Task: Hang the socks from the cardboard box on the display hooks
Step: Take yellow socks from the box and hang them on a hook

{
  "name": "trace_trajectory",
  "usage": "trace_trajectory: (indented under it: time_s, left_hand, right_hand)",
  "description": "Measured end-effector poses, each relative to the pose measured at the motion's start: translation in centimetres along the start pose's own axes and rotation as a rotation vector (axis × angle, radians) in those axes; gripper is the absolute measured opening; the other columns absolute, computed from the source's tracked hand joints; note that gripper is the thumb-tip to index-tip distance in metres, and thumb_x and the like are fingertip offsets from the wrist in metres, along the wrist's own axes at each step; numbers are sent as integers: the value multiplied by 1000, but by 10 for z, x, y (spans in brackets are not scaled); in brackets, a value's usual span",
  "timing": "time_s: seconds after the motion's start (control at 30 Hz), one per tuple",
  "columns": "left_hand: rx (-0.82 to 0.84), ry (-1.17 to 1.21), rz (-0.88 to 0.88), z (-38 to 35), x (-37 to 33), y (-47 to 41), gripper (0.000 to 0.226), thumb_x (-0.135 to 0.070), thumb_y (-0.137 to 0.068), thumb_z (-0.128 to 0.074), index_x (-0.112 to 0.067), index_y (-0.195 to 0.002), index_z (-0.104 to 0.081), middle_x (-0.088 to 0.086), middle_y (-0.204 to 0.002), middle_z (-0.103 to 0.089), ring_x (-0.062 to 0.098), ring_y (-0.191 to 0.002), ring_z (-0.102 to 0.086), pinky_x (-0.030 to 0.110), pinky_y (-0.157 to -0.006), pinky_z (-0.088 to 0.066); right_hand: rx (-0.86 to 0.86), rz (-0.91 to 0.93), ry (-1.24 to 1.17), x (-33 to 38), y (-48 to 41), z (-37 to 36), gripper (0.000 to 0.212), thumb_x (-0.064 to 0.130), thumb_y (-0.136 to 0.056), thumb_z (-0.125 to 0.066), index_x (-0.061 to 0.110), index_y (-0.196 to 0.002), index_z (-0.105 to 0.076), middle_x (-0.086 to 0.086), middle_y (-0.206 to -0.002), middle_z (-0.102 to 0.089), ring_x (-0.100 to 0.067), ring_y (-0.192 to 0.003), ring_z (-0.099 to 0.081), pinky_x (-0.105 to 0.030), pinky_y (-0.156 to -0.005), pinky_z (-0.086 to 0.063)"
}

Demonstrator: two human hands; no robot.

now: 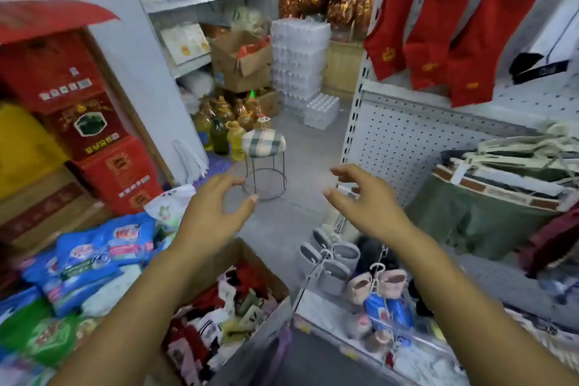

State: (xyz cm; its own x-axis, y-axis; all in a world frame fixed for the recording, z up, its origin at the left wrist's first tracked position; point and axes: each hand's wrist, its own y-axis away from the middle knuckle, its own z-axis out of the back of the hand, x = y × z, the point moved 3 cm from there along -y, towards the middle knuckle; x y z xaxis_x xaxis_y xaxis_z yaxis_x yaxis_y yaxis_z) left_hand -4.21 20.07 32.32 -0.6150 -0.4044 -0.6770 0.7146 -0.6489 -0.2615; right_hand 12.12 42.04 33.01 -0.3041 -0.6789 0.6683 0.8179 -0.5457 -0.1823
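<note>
Above the cardboard box (277, 287) of socks (216, 320), left hand (216, 210) and right hand (366, 200) stretch forward, fingers loosely spread, empty.

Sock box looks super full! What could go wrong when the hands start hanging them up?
The left hand and right hand hold nothing. The socks lie jumbled in the cardboard box, so pulling one pair might drag others out. The lower hooks look crowded already, so a reaching arm might knock hanging pairs loose.
</note>
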Motion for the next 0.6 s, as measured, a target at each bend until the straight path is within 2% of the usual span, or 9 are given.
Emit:
trace_trajectory:
  time_s: [0.13, 0.23, 0.3, 0.33, 0.4, 0.5, 0.6]
  left_hand:
    - [58, -27, 243, -7, 90, 68, 38, -38, -88, -73, -18, -121, -68, -1, -125, -65, 19, -120, -58, 25, -96, -39]
    - [68, -74, 434, -13, 145, 113, 30, -31, -89, -73, -15, -113, -69, 5, -112, -69, 24, -107, -63, 26, -81, -40]
    - [66, -85, 558, -21, 175, 144, 28, -31, -87, -75, -13, -107, -69, 8, -103, -70, 27, -98, -67, 28, -74, -40]
    - [53, -79, 631, -24, 187, 158, 29, -30, -86, -75, -11, -106, -69, 10, -102, -70, 29, -97, -67, 29, -74, -42]
    - [25, -110, 744, -31, 208, 184, 30, -33, -87, -72, -10, -106, -67, 15, -103, -68, 35, -99, -66, 35, -77, -46]
    - [73, -118, 858, -49, 237, 220, 51, -42, -88, -61, -8, -125, -58, 20, -108, -64, 39, -103, -61, 44, -83, -51]
    - [48, -7, 1063, -69, 250, 247, 73, -63, -81, -50, -6, -126, -53, 21, -114, -61, 39, -108, -60, 49, -90, -51]
  right_hand:
    - [260, -45, 46, -12, 39, -101, 49, 36, -91, -69, 24, -136, -56, 4, -131, -60, -11, -120, -57, -12, -89, -41]
    - [443, -31, 119, -19, 65, -158, 47, 32, -93, -68, 19, -136, -56, 0, -134, -60, -17, -123, -57, -17, -93, -37]
    - [555, -36, 138, -22, 79, -189, 40, 28, -92, -69, 10, -127, -62, -7, -123, -66, -24, -114, -62, -17, -90, -39]
    - [608, -47, 144, -26, 84, -204, 38, 28, -90, -68, 8, -123, -64, -9, -117, -68, -29, -110, -64, -22, -89, -43]
    - [711, -31, 180, -33, 88, -230, 40, 28, -88, -67, 9, -123, -64, -12, -121, -67, -33, -114, -62, -32, -92, -46]
    - [822, 34, 275, -40, 81, -260, 45, 21, -92, -69, 13, -135, -59, -9, -137, -60, -29, -126, -55, -28, -97, -40]
    - [930, 42, 293, -52, 62, -290, 44, 21, -92, -69, 13, -135, -59, -9, -136, -61, -27, -122, -58, -27, -93, -42]
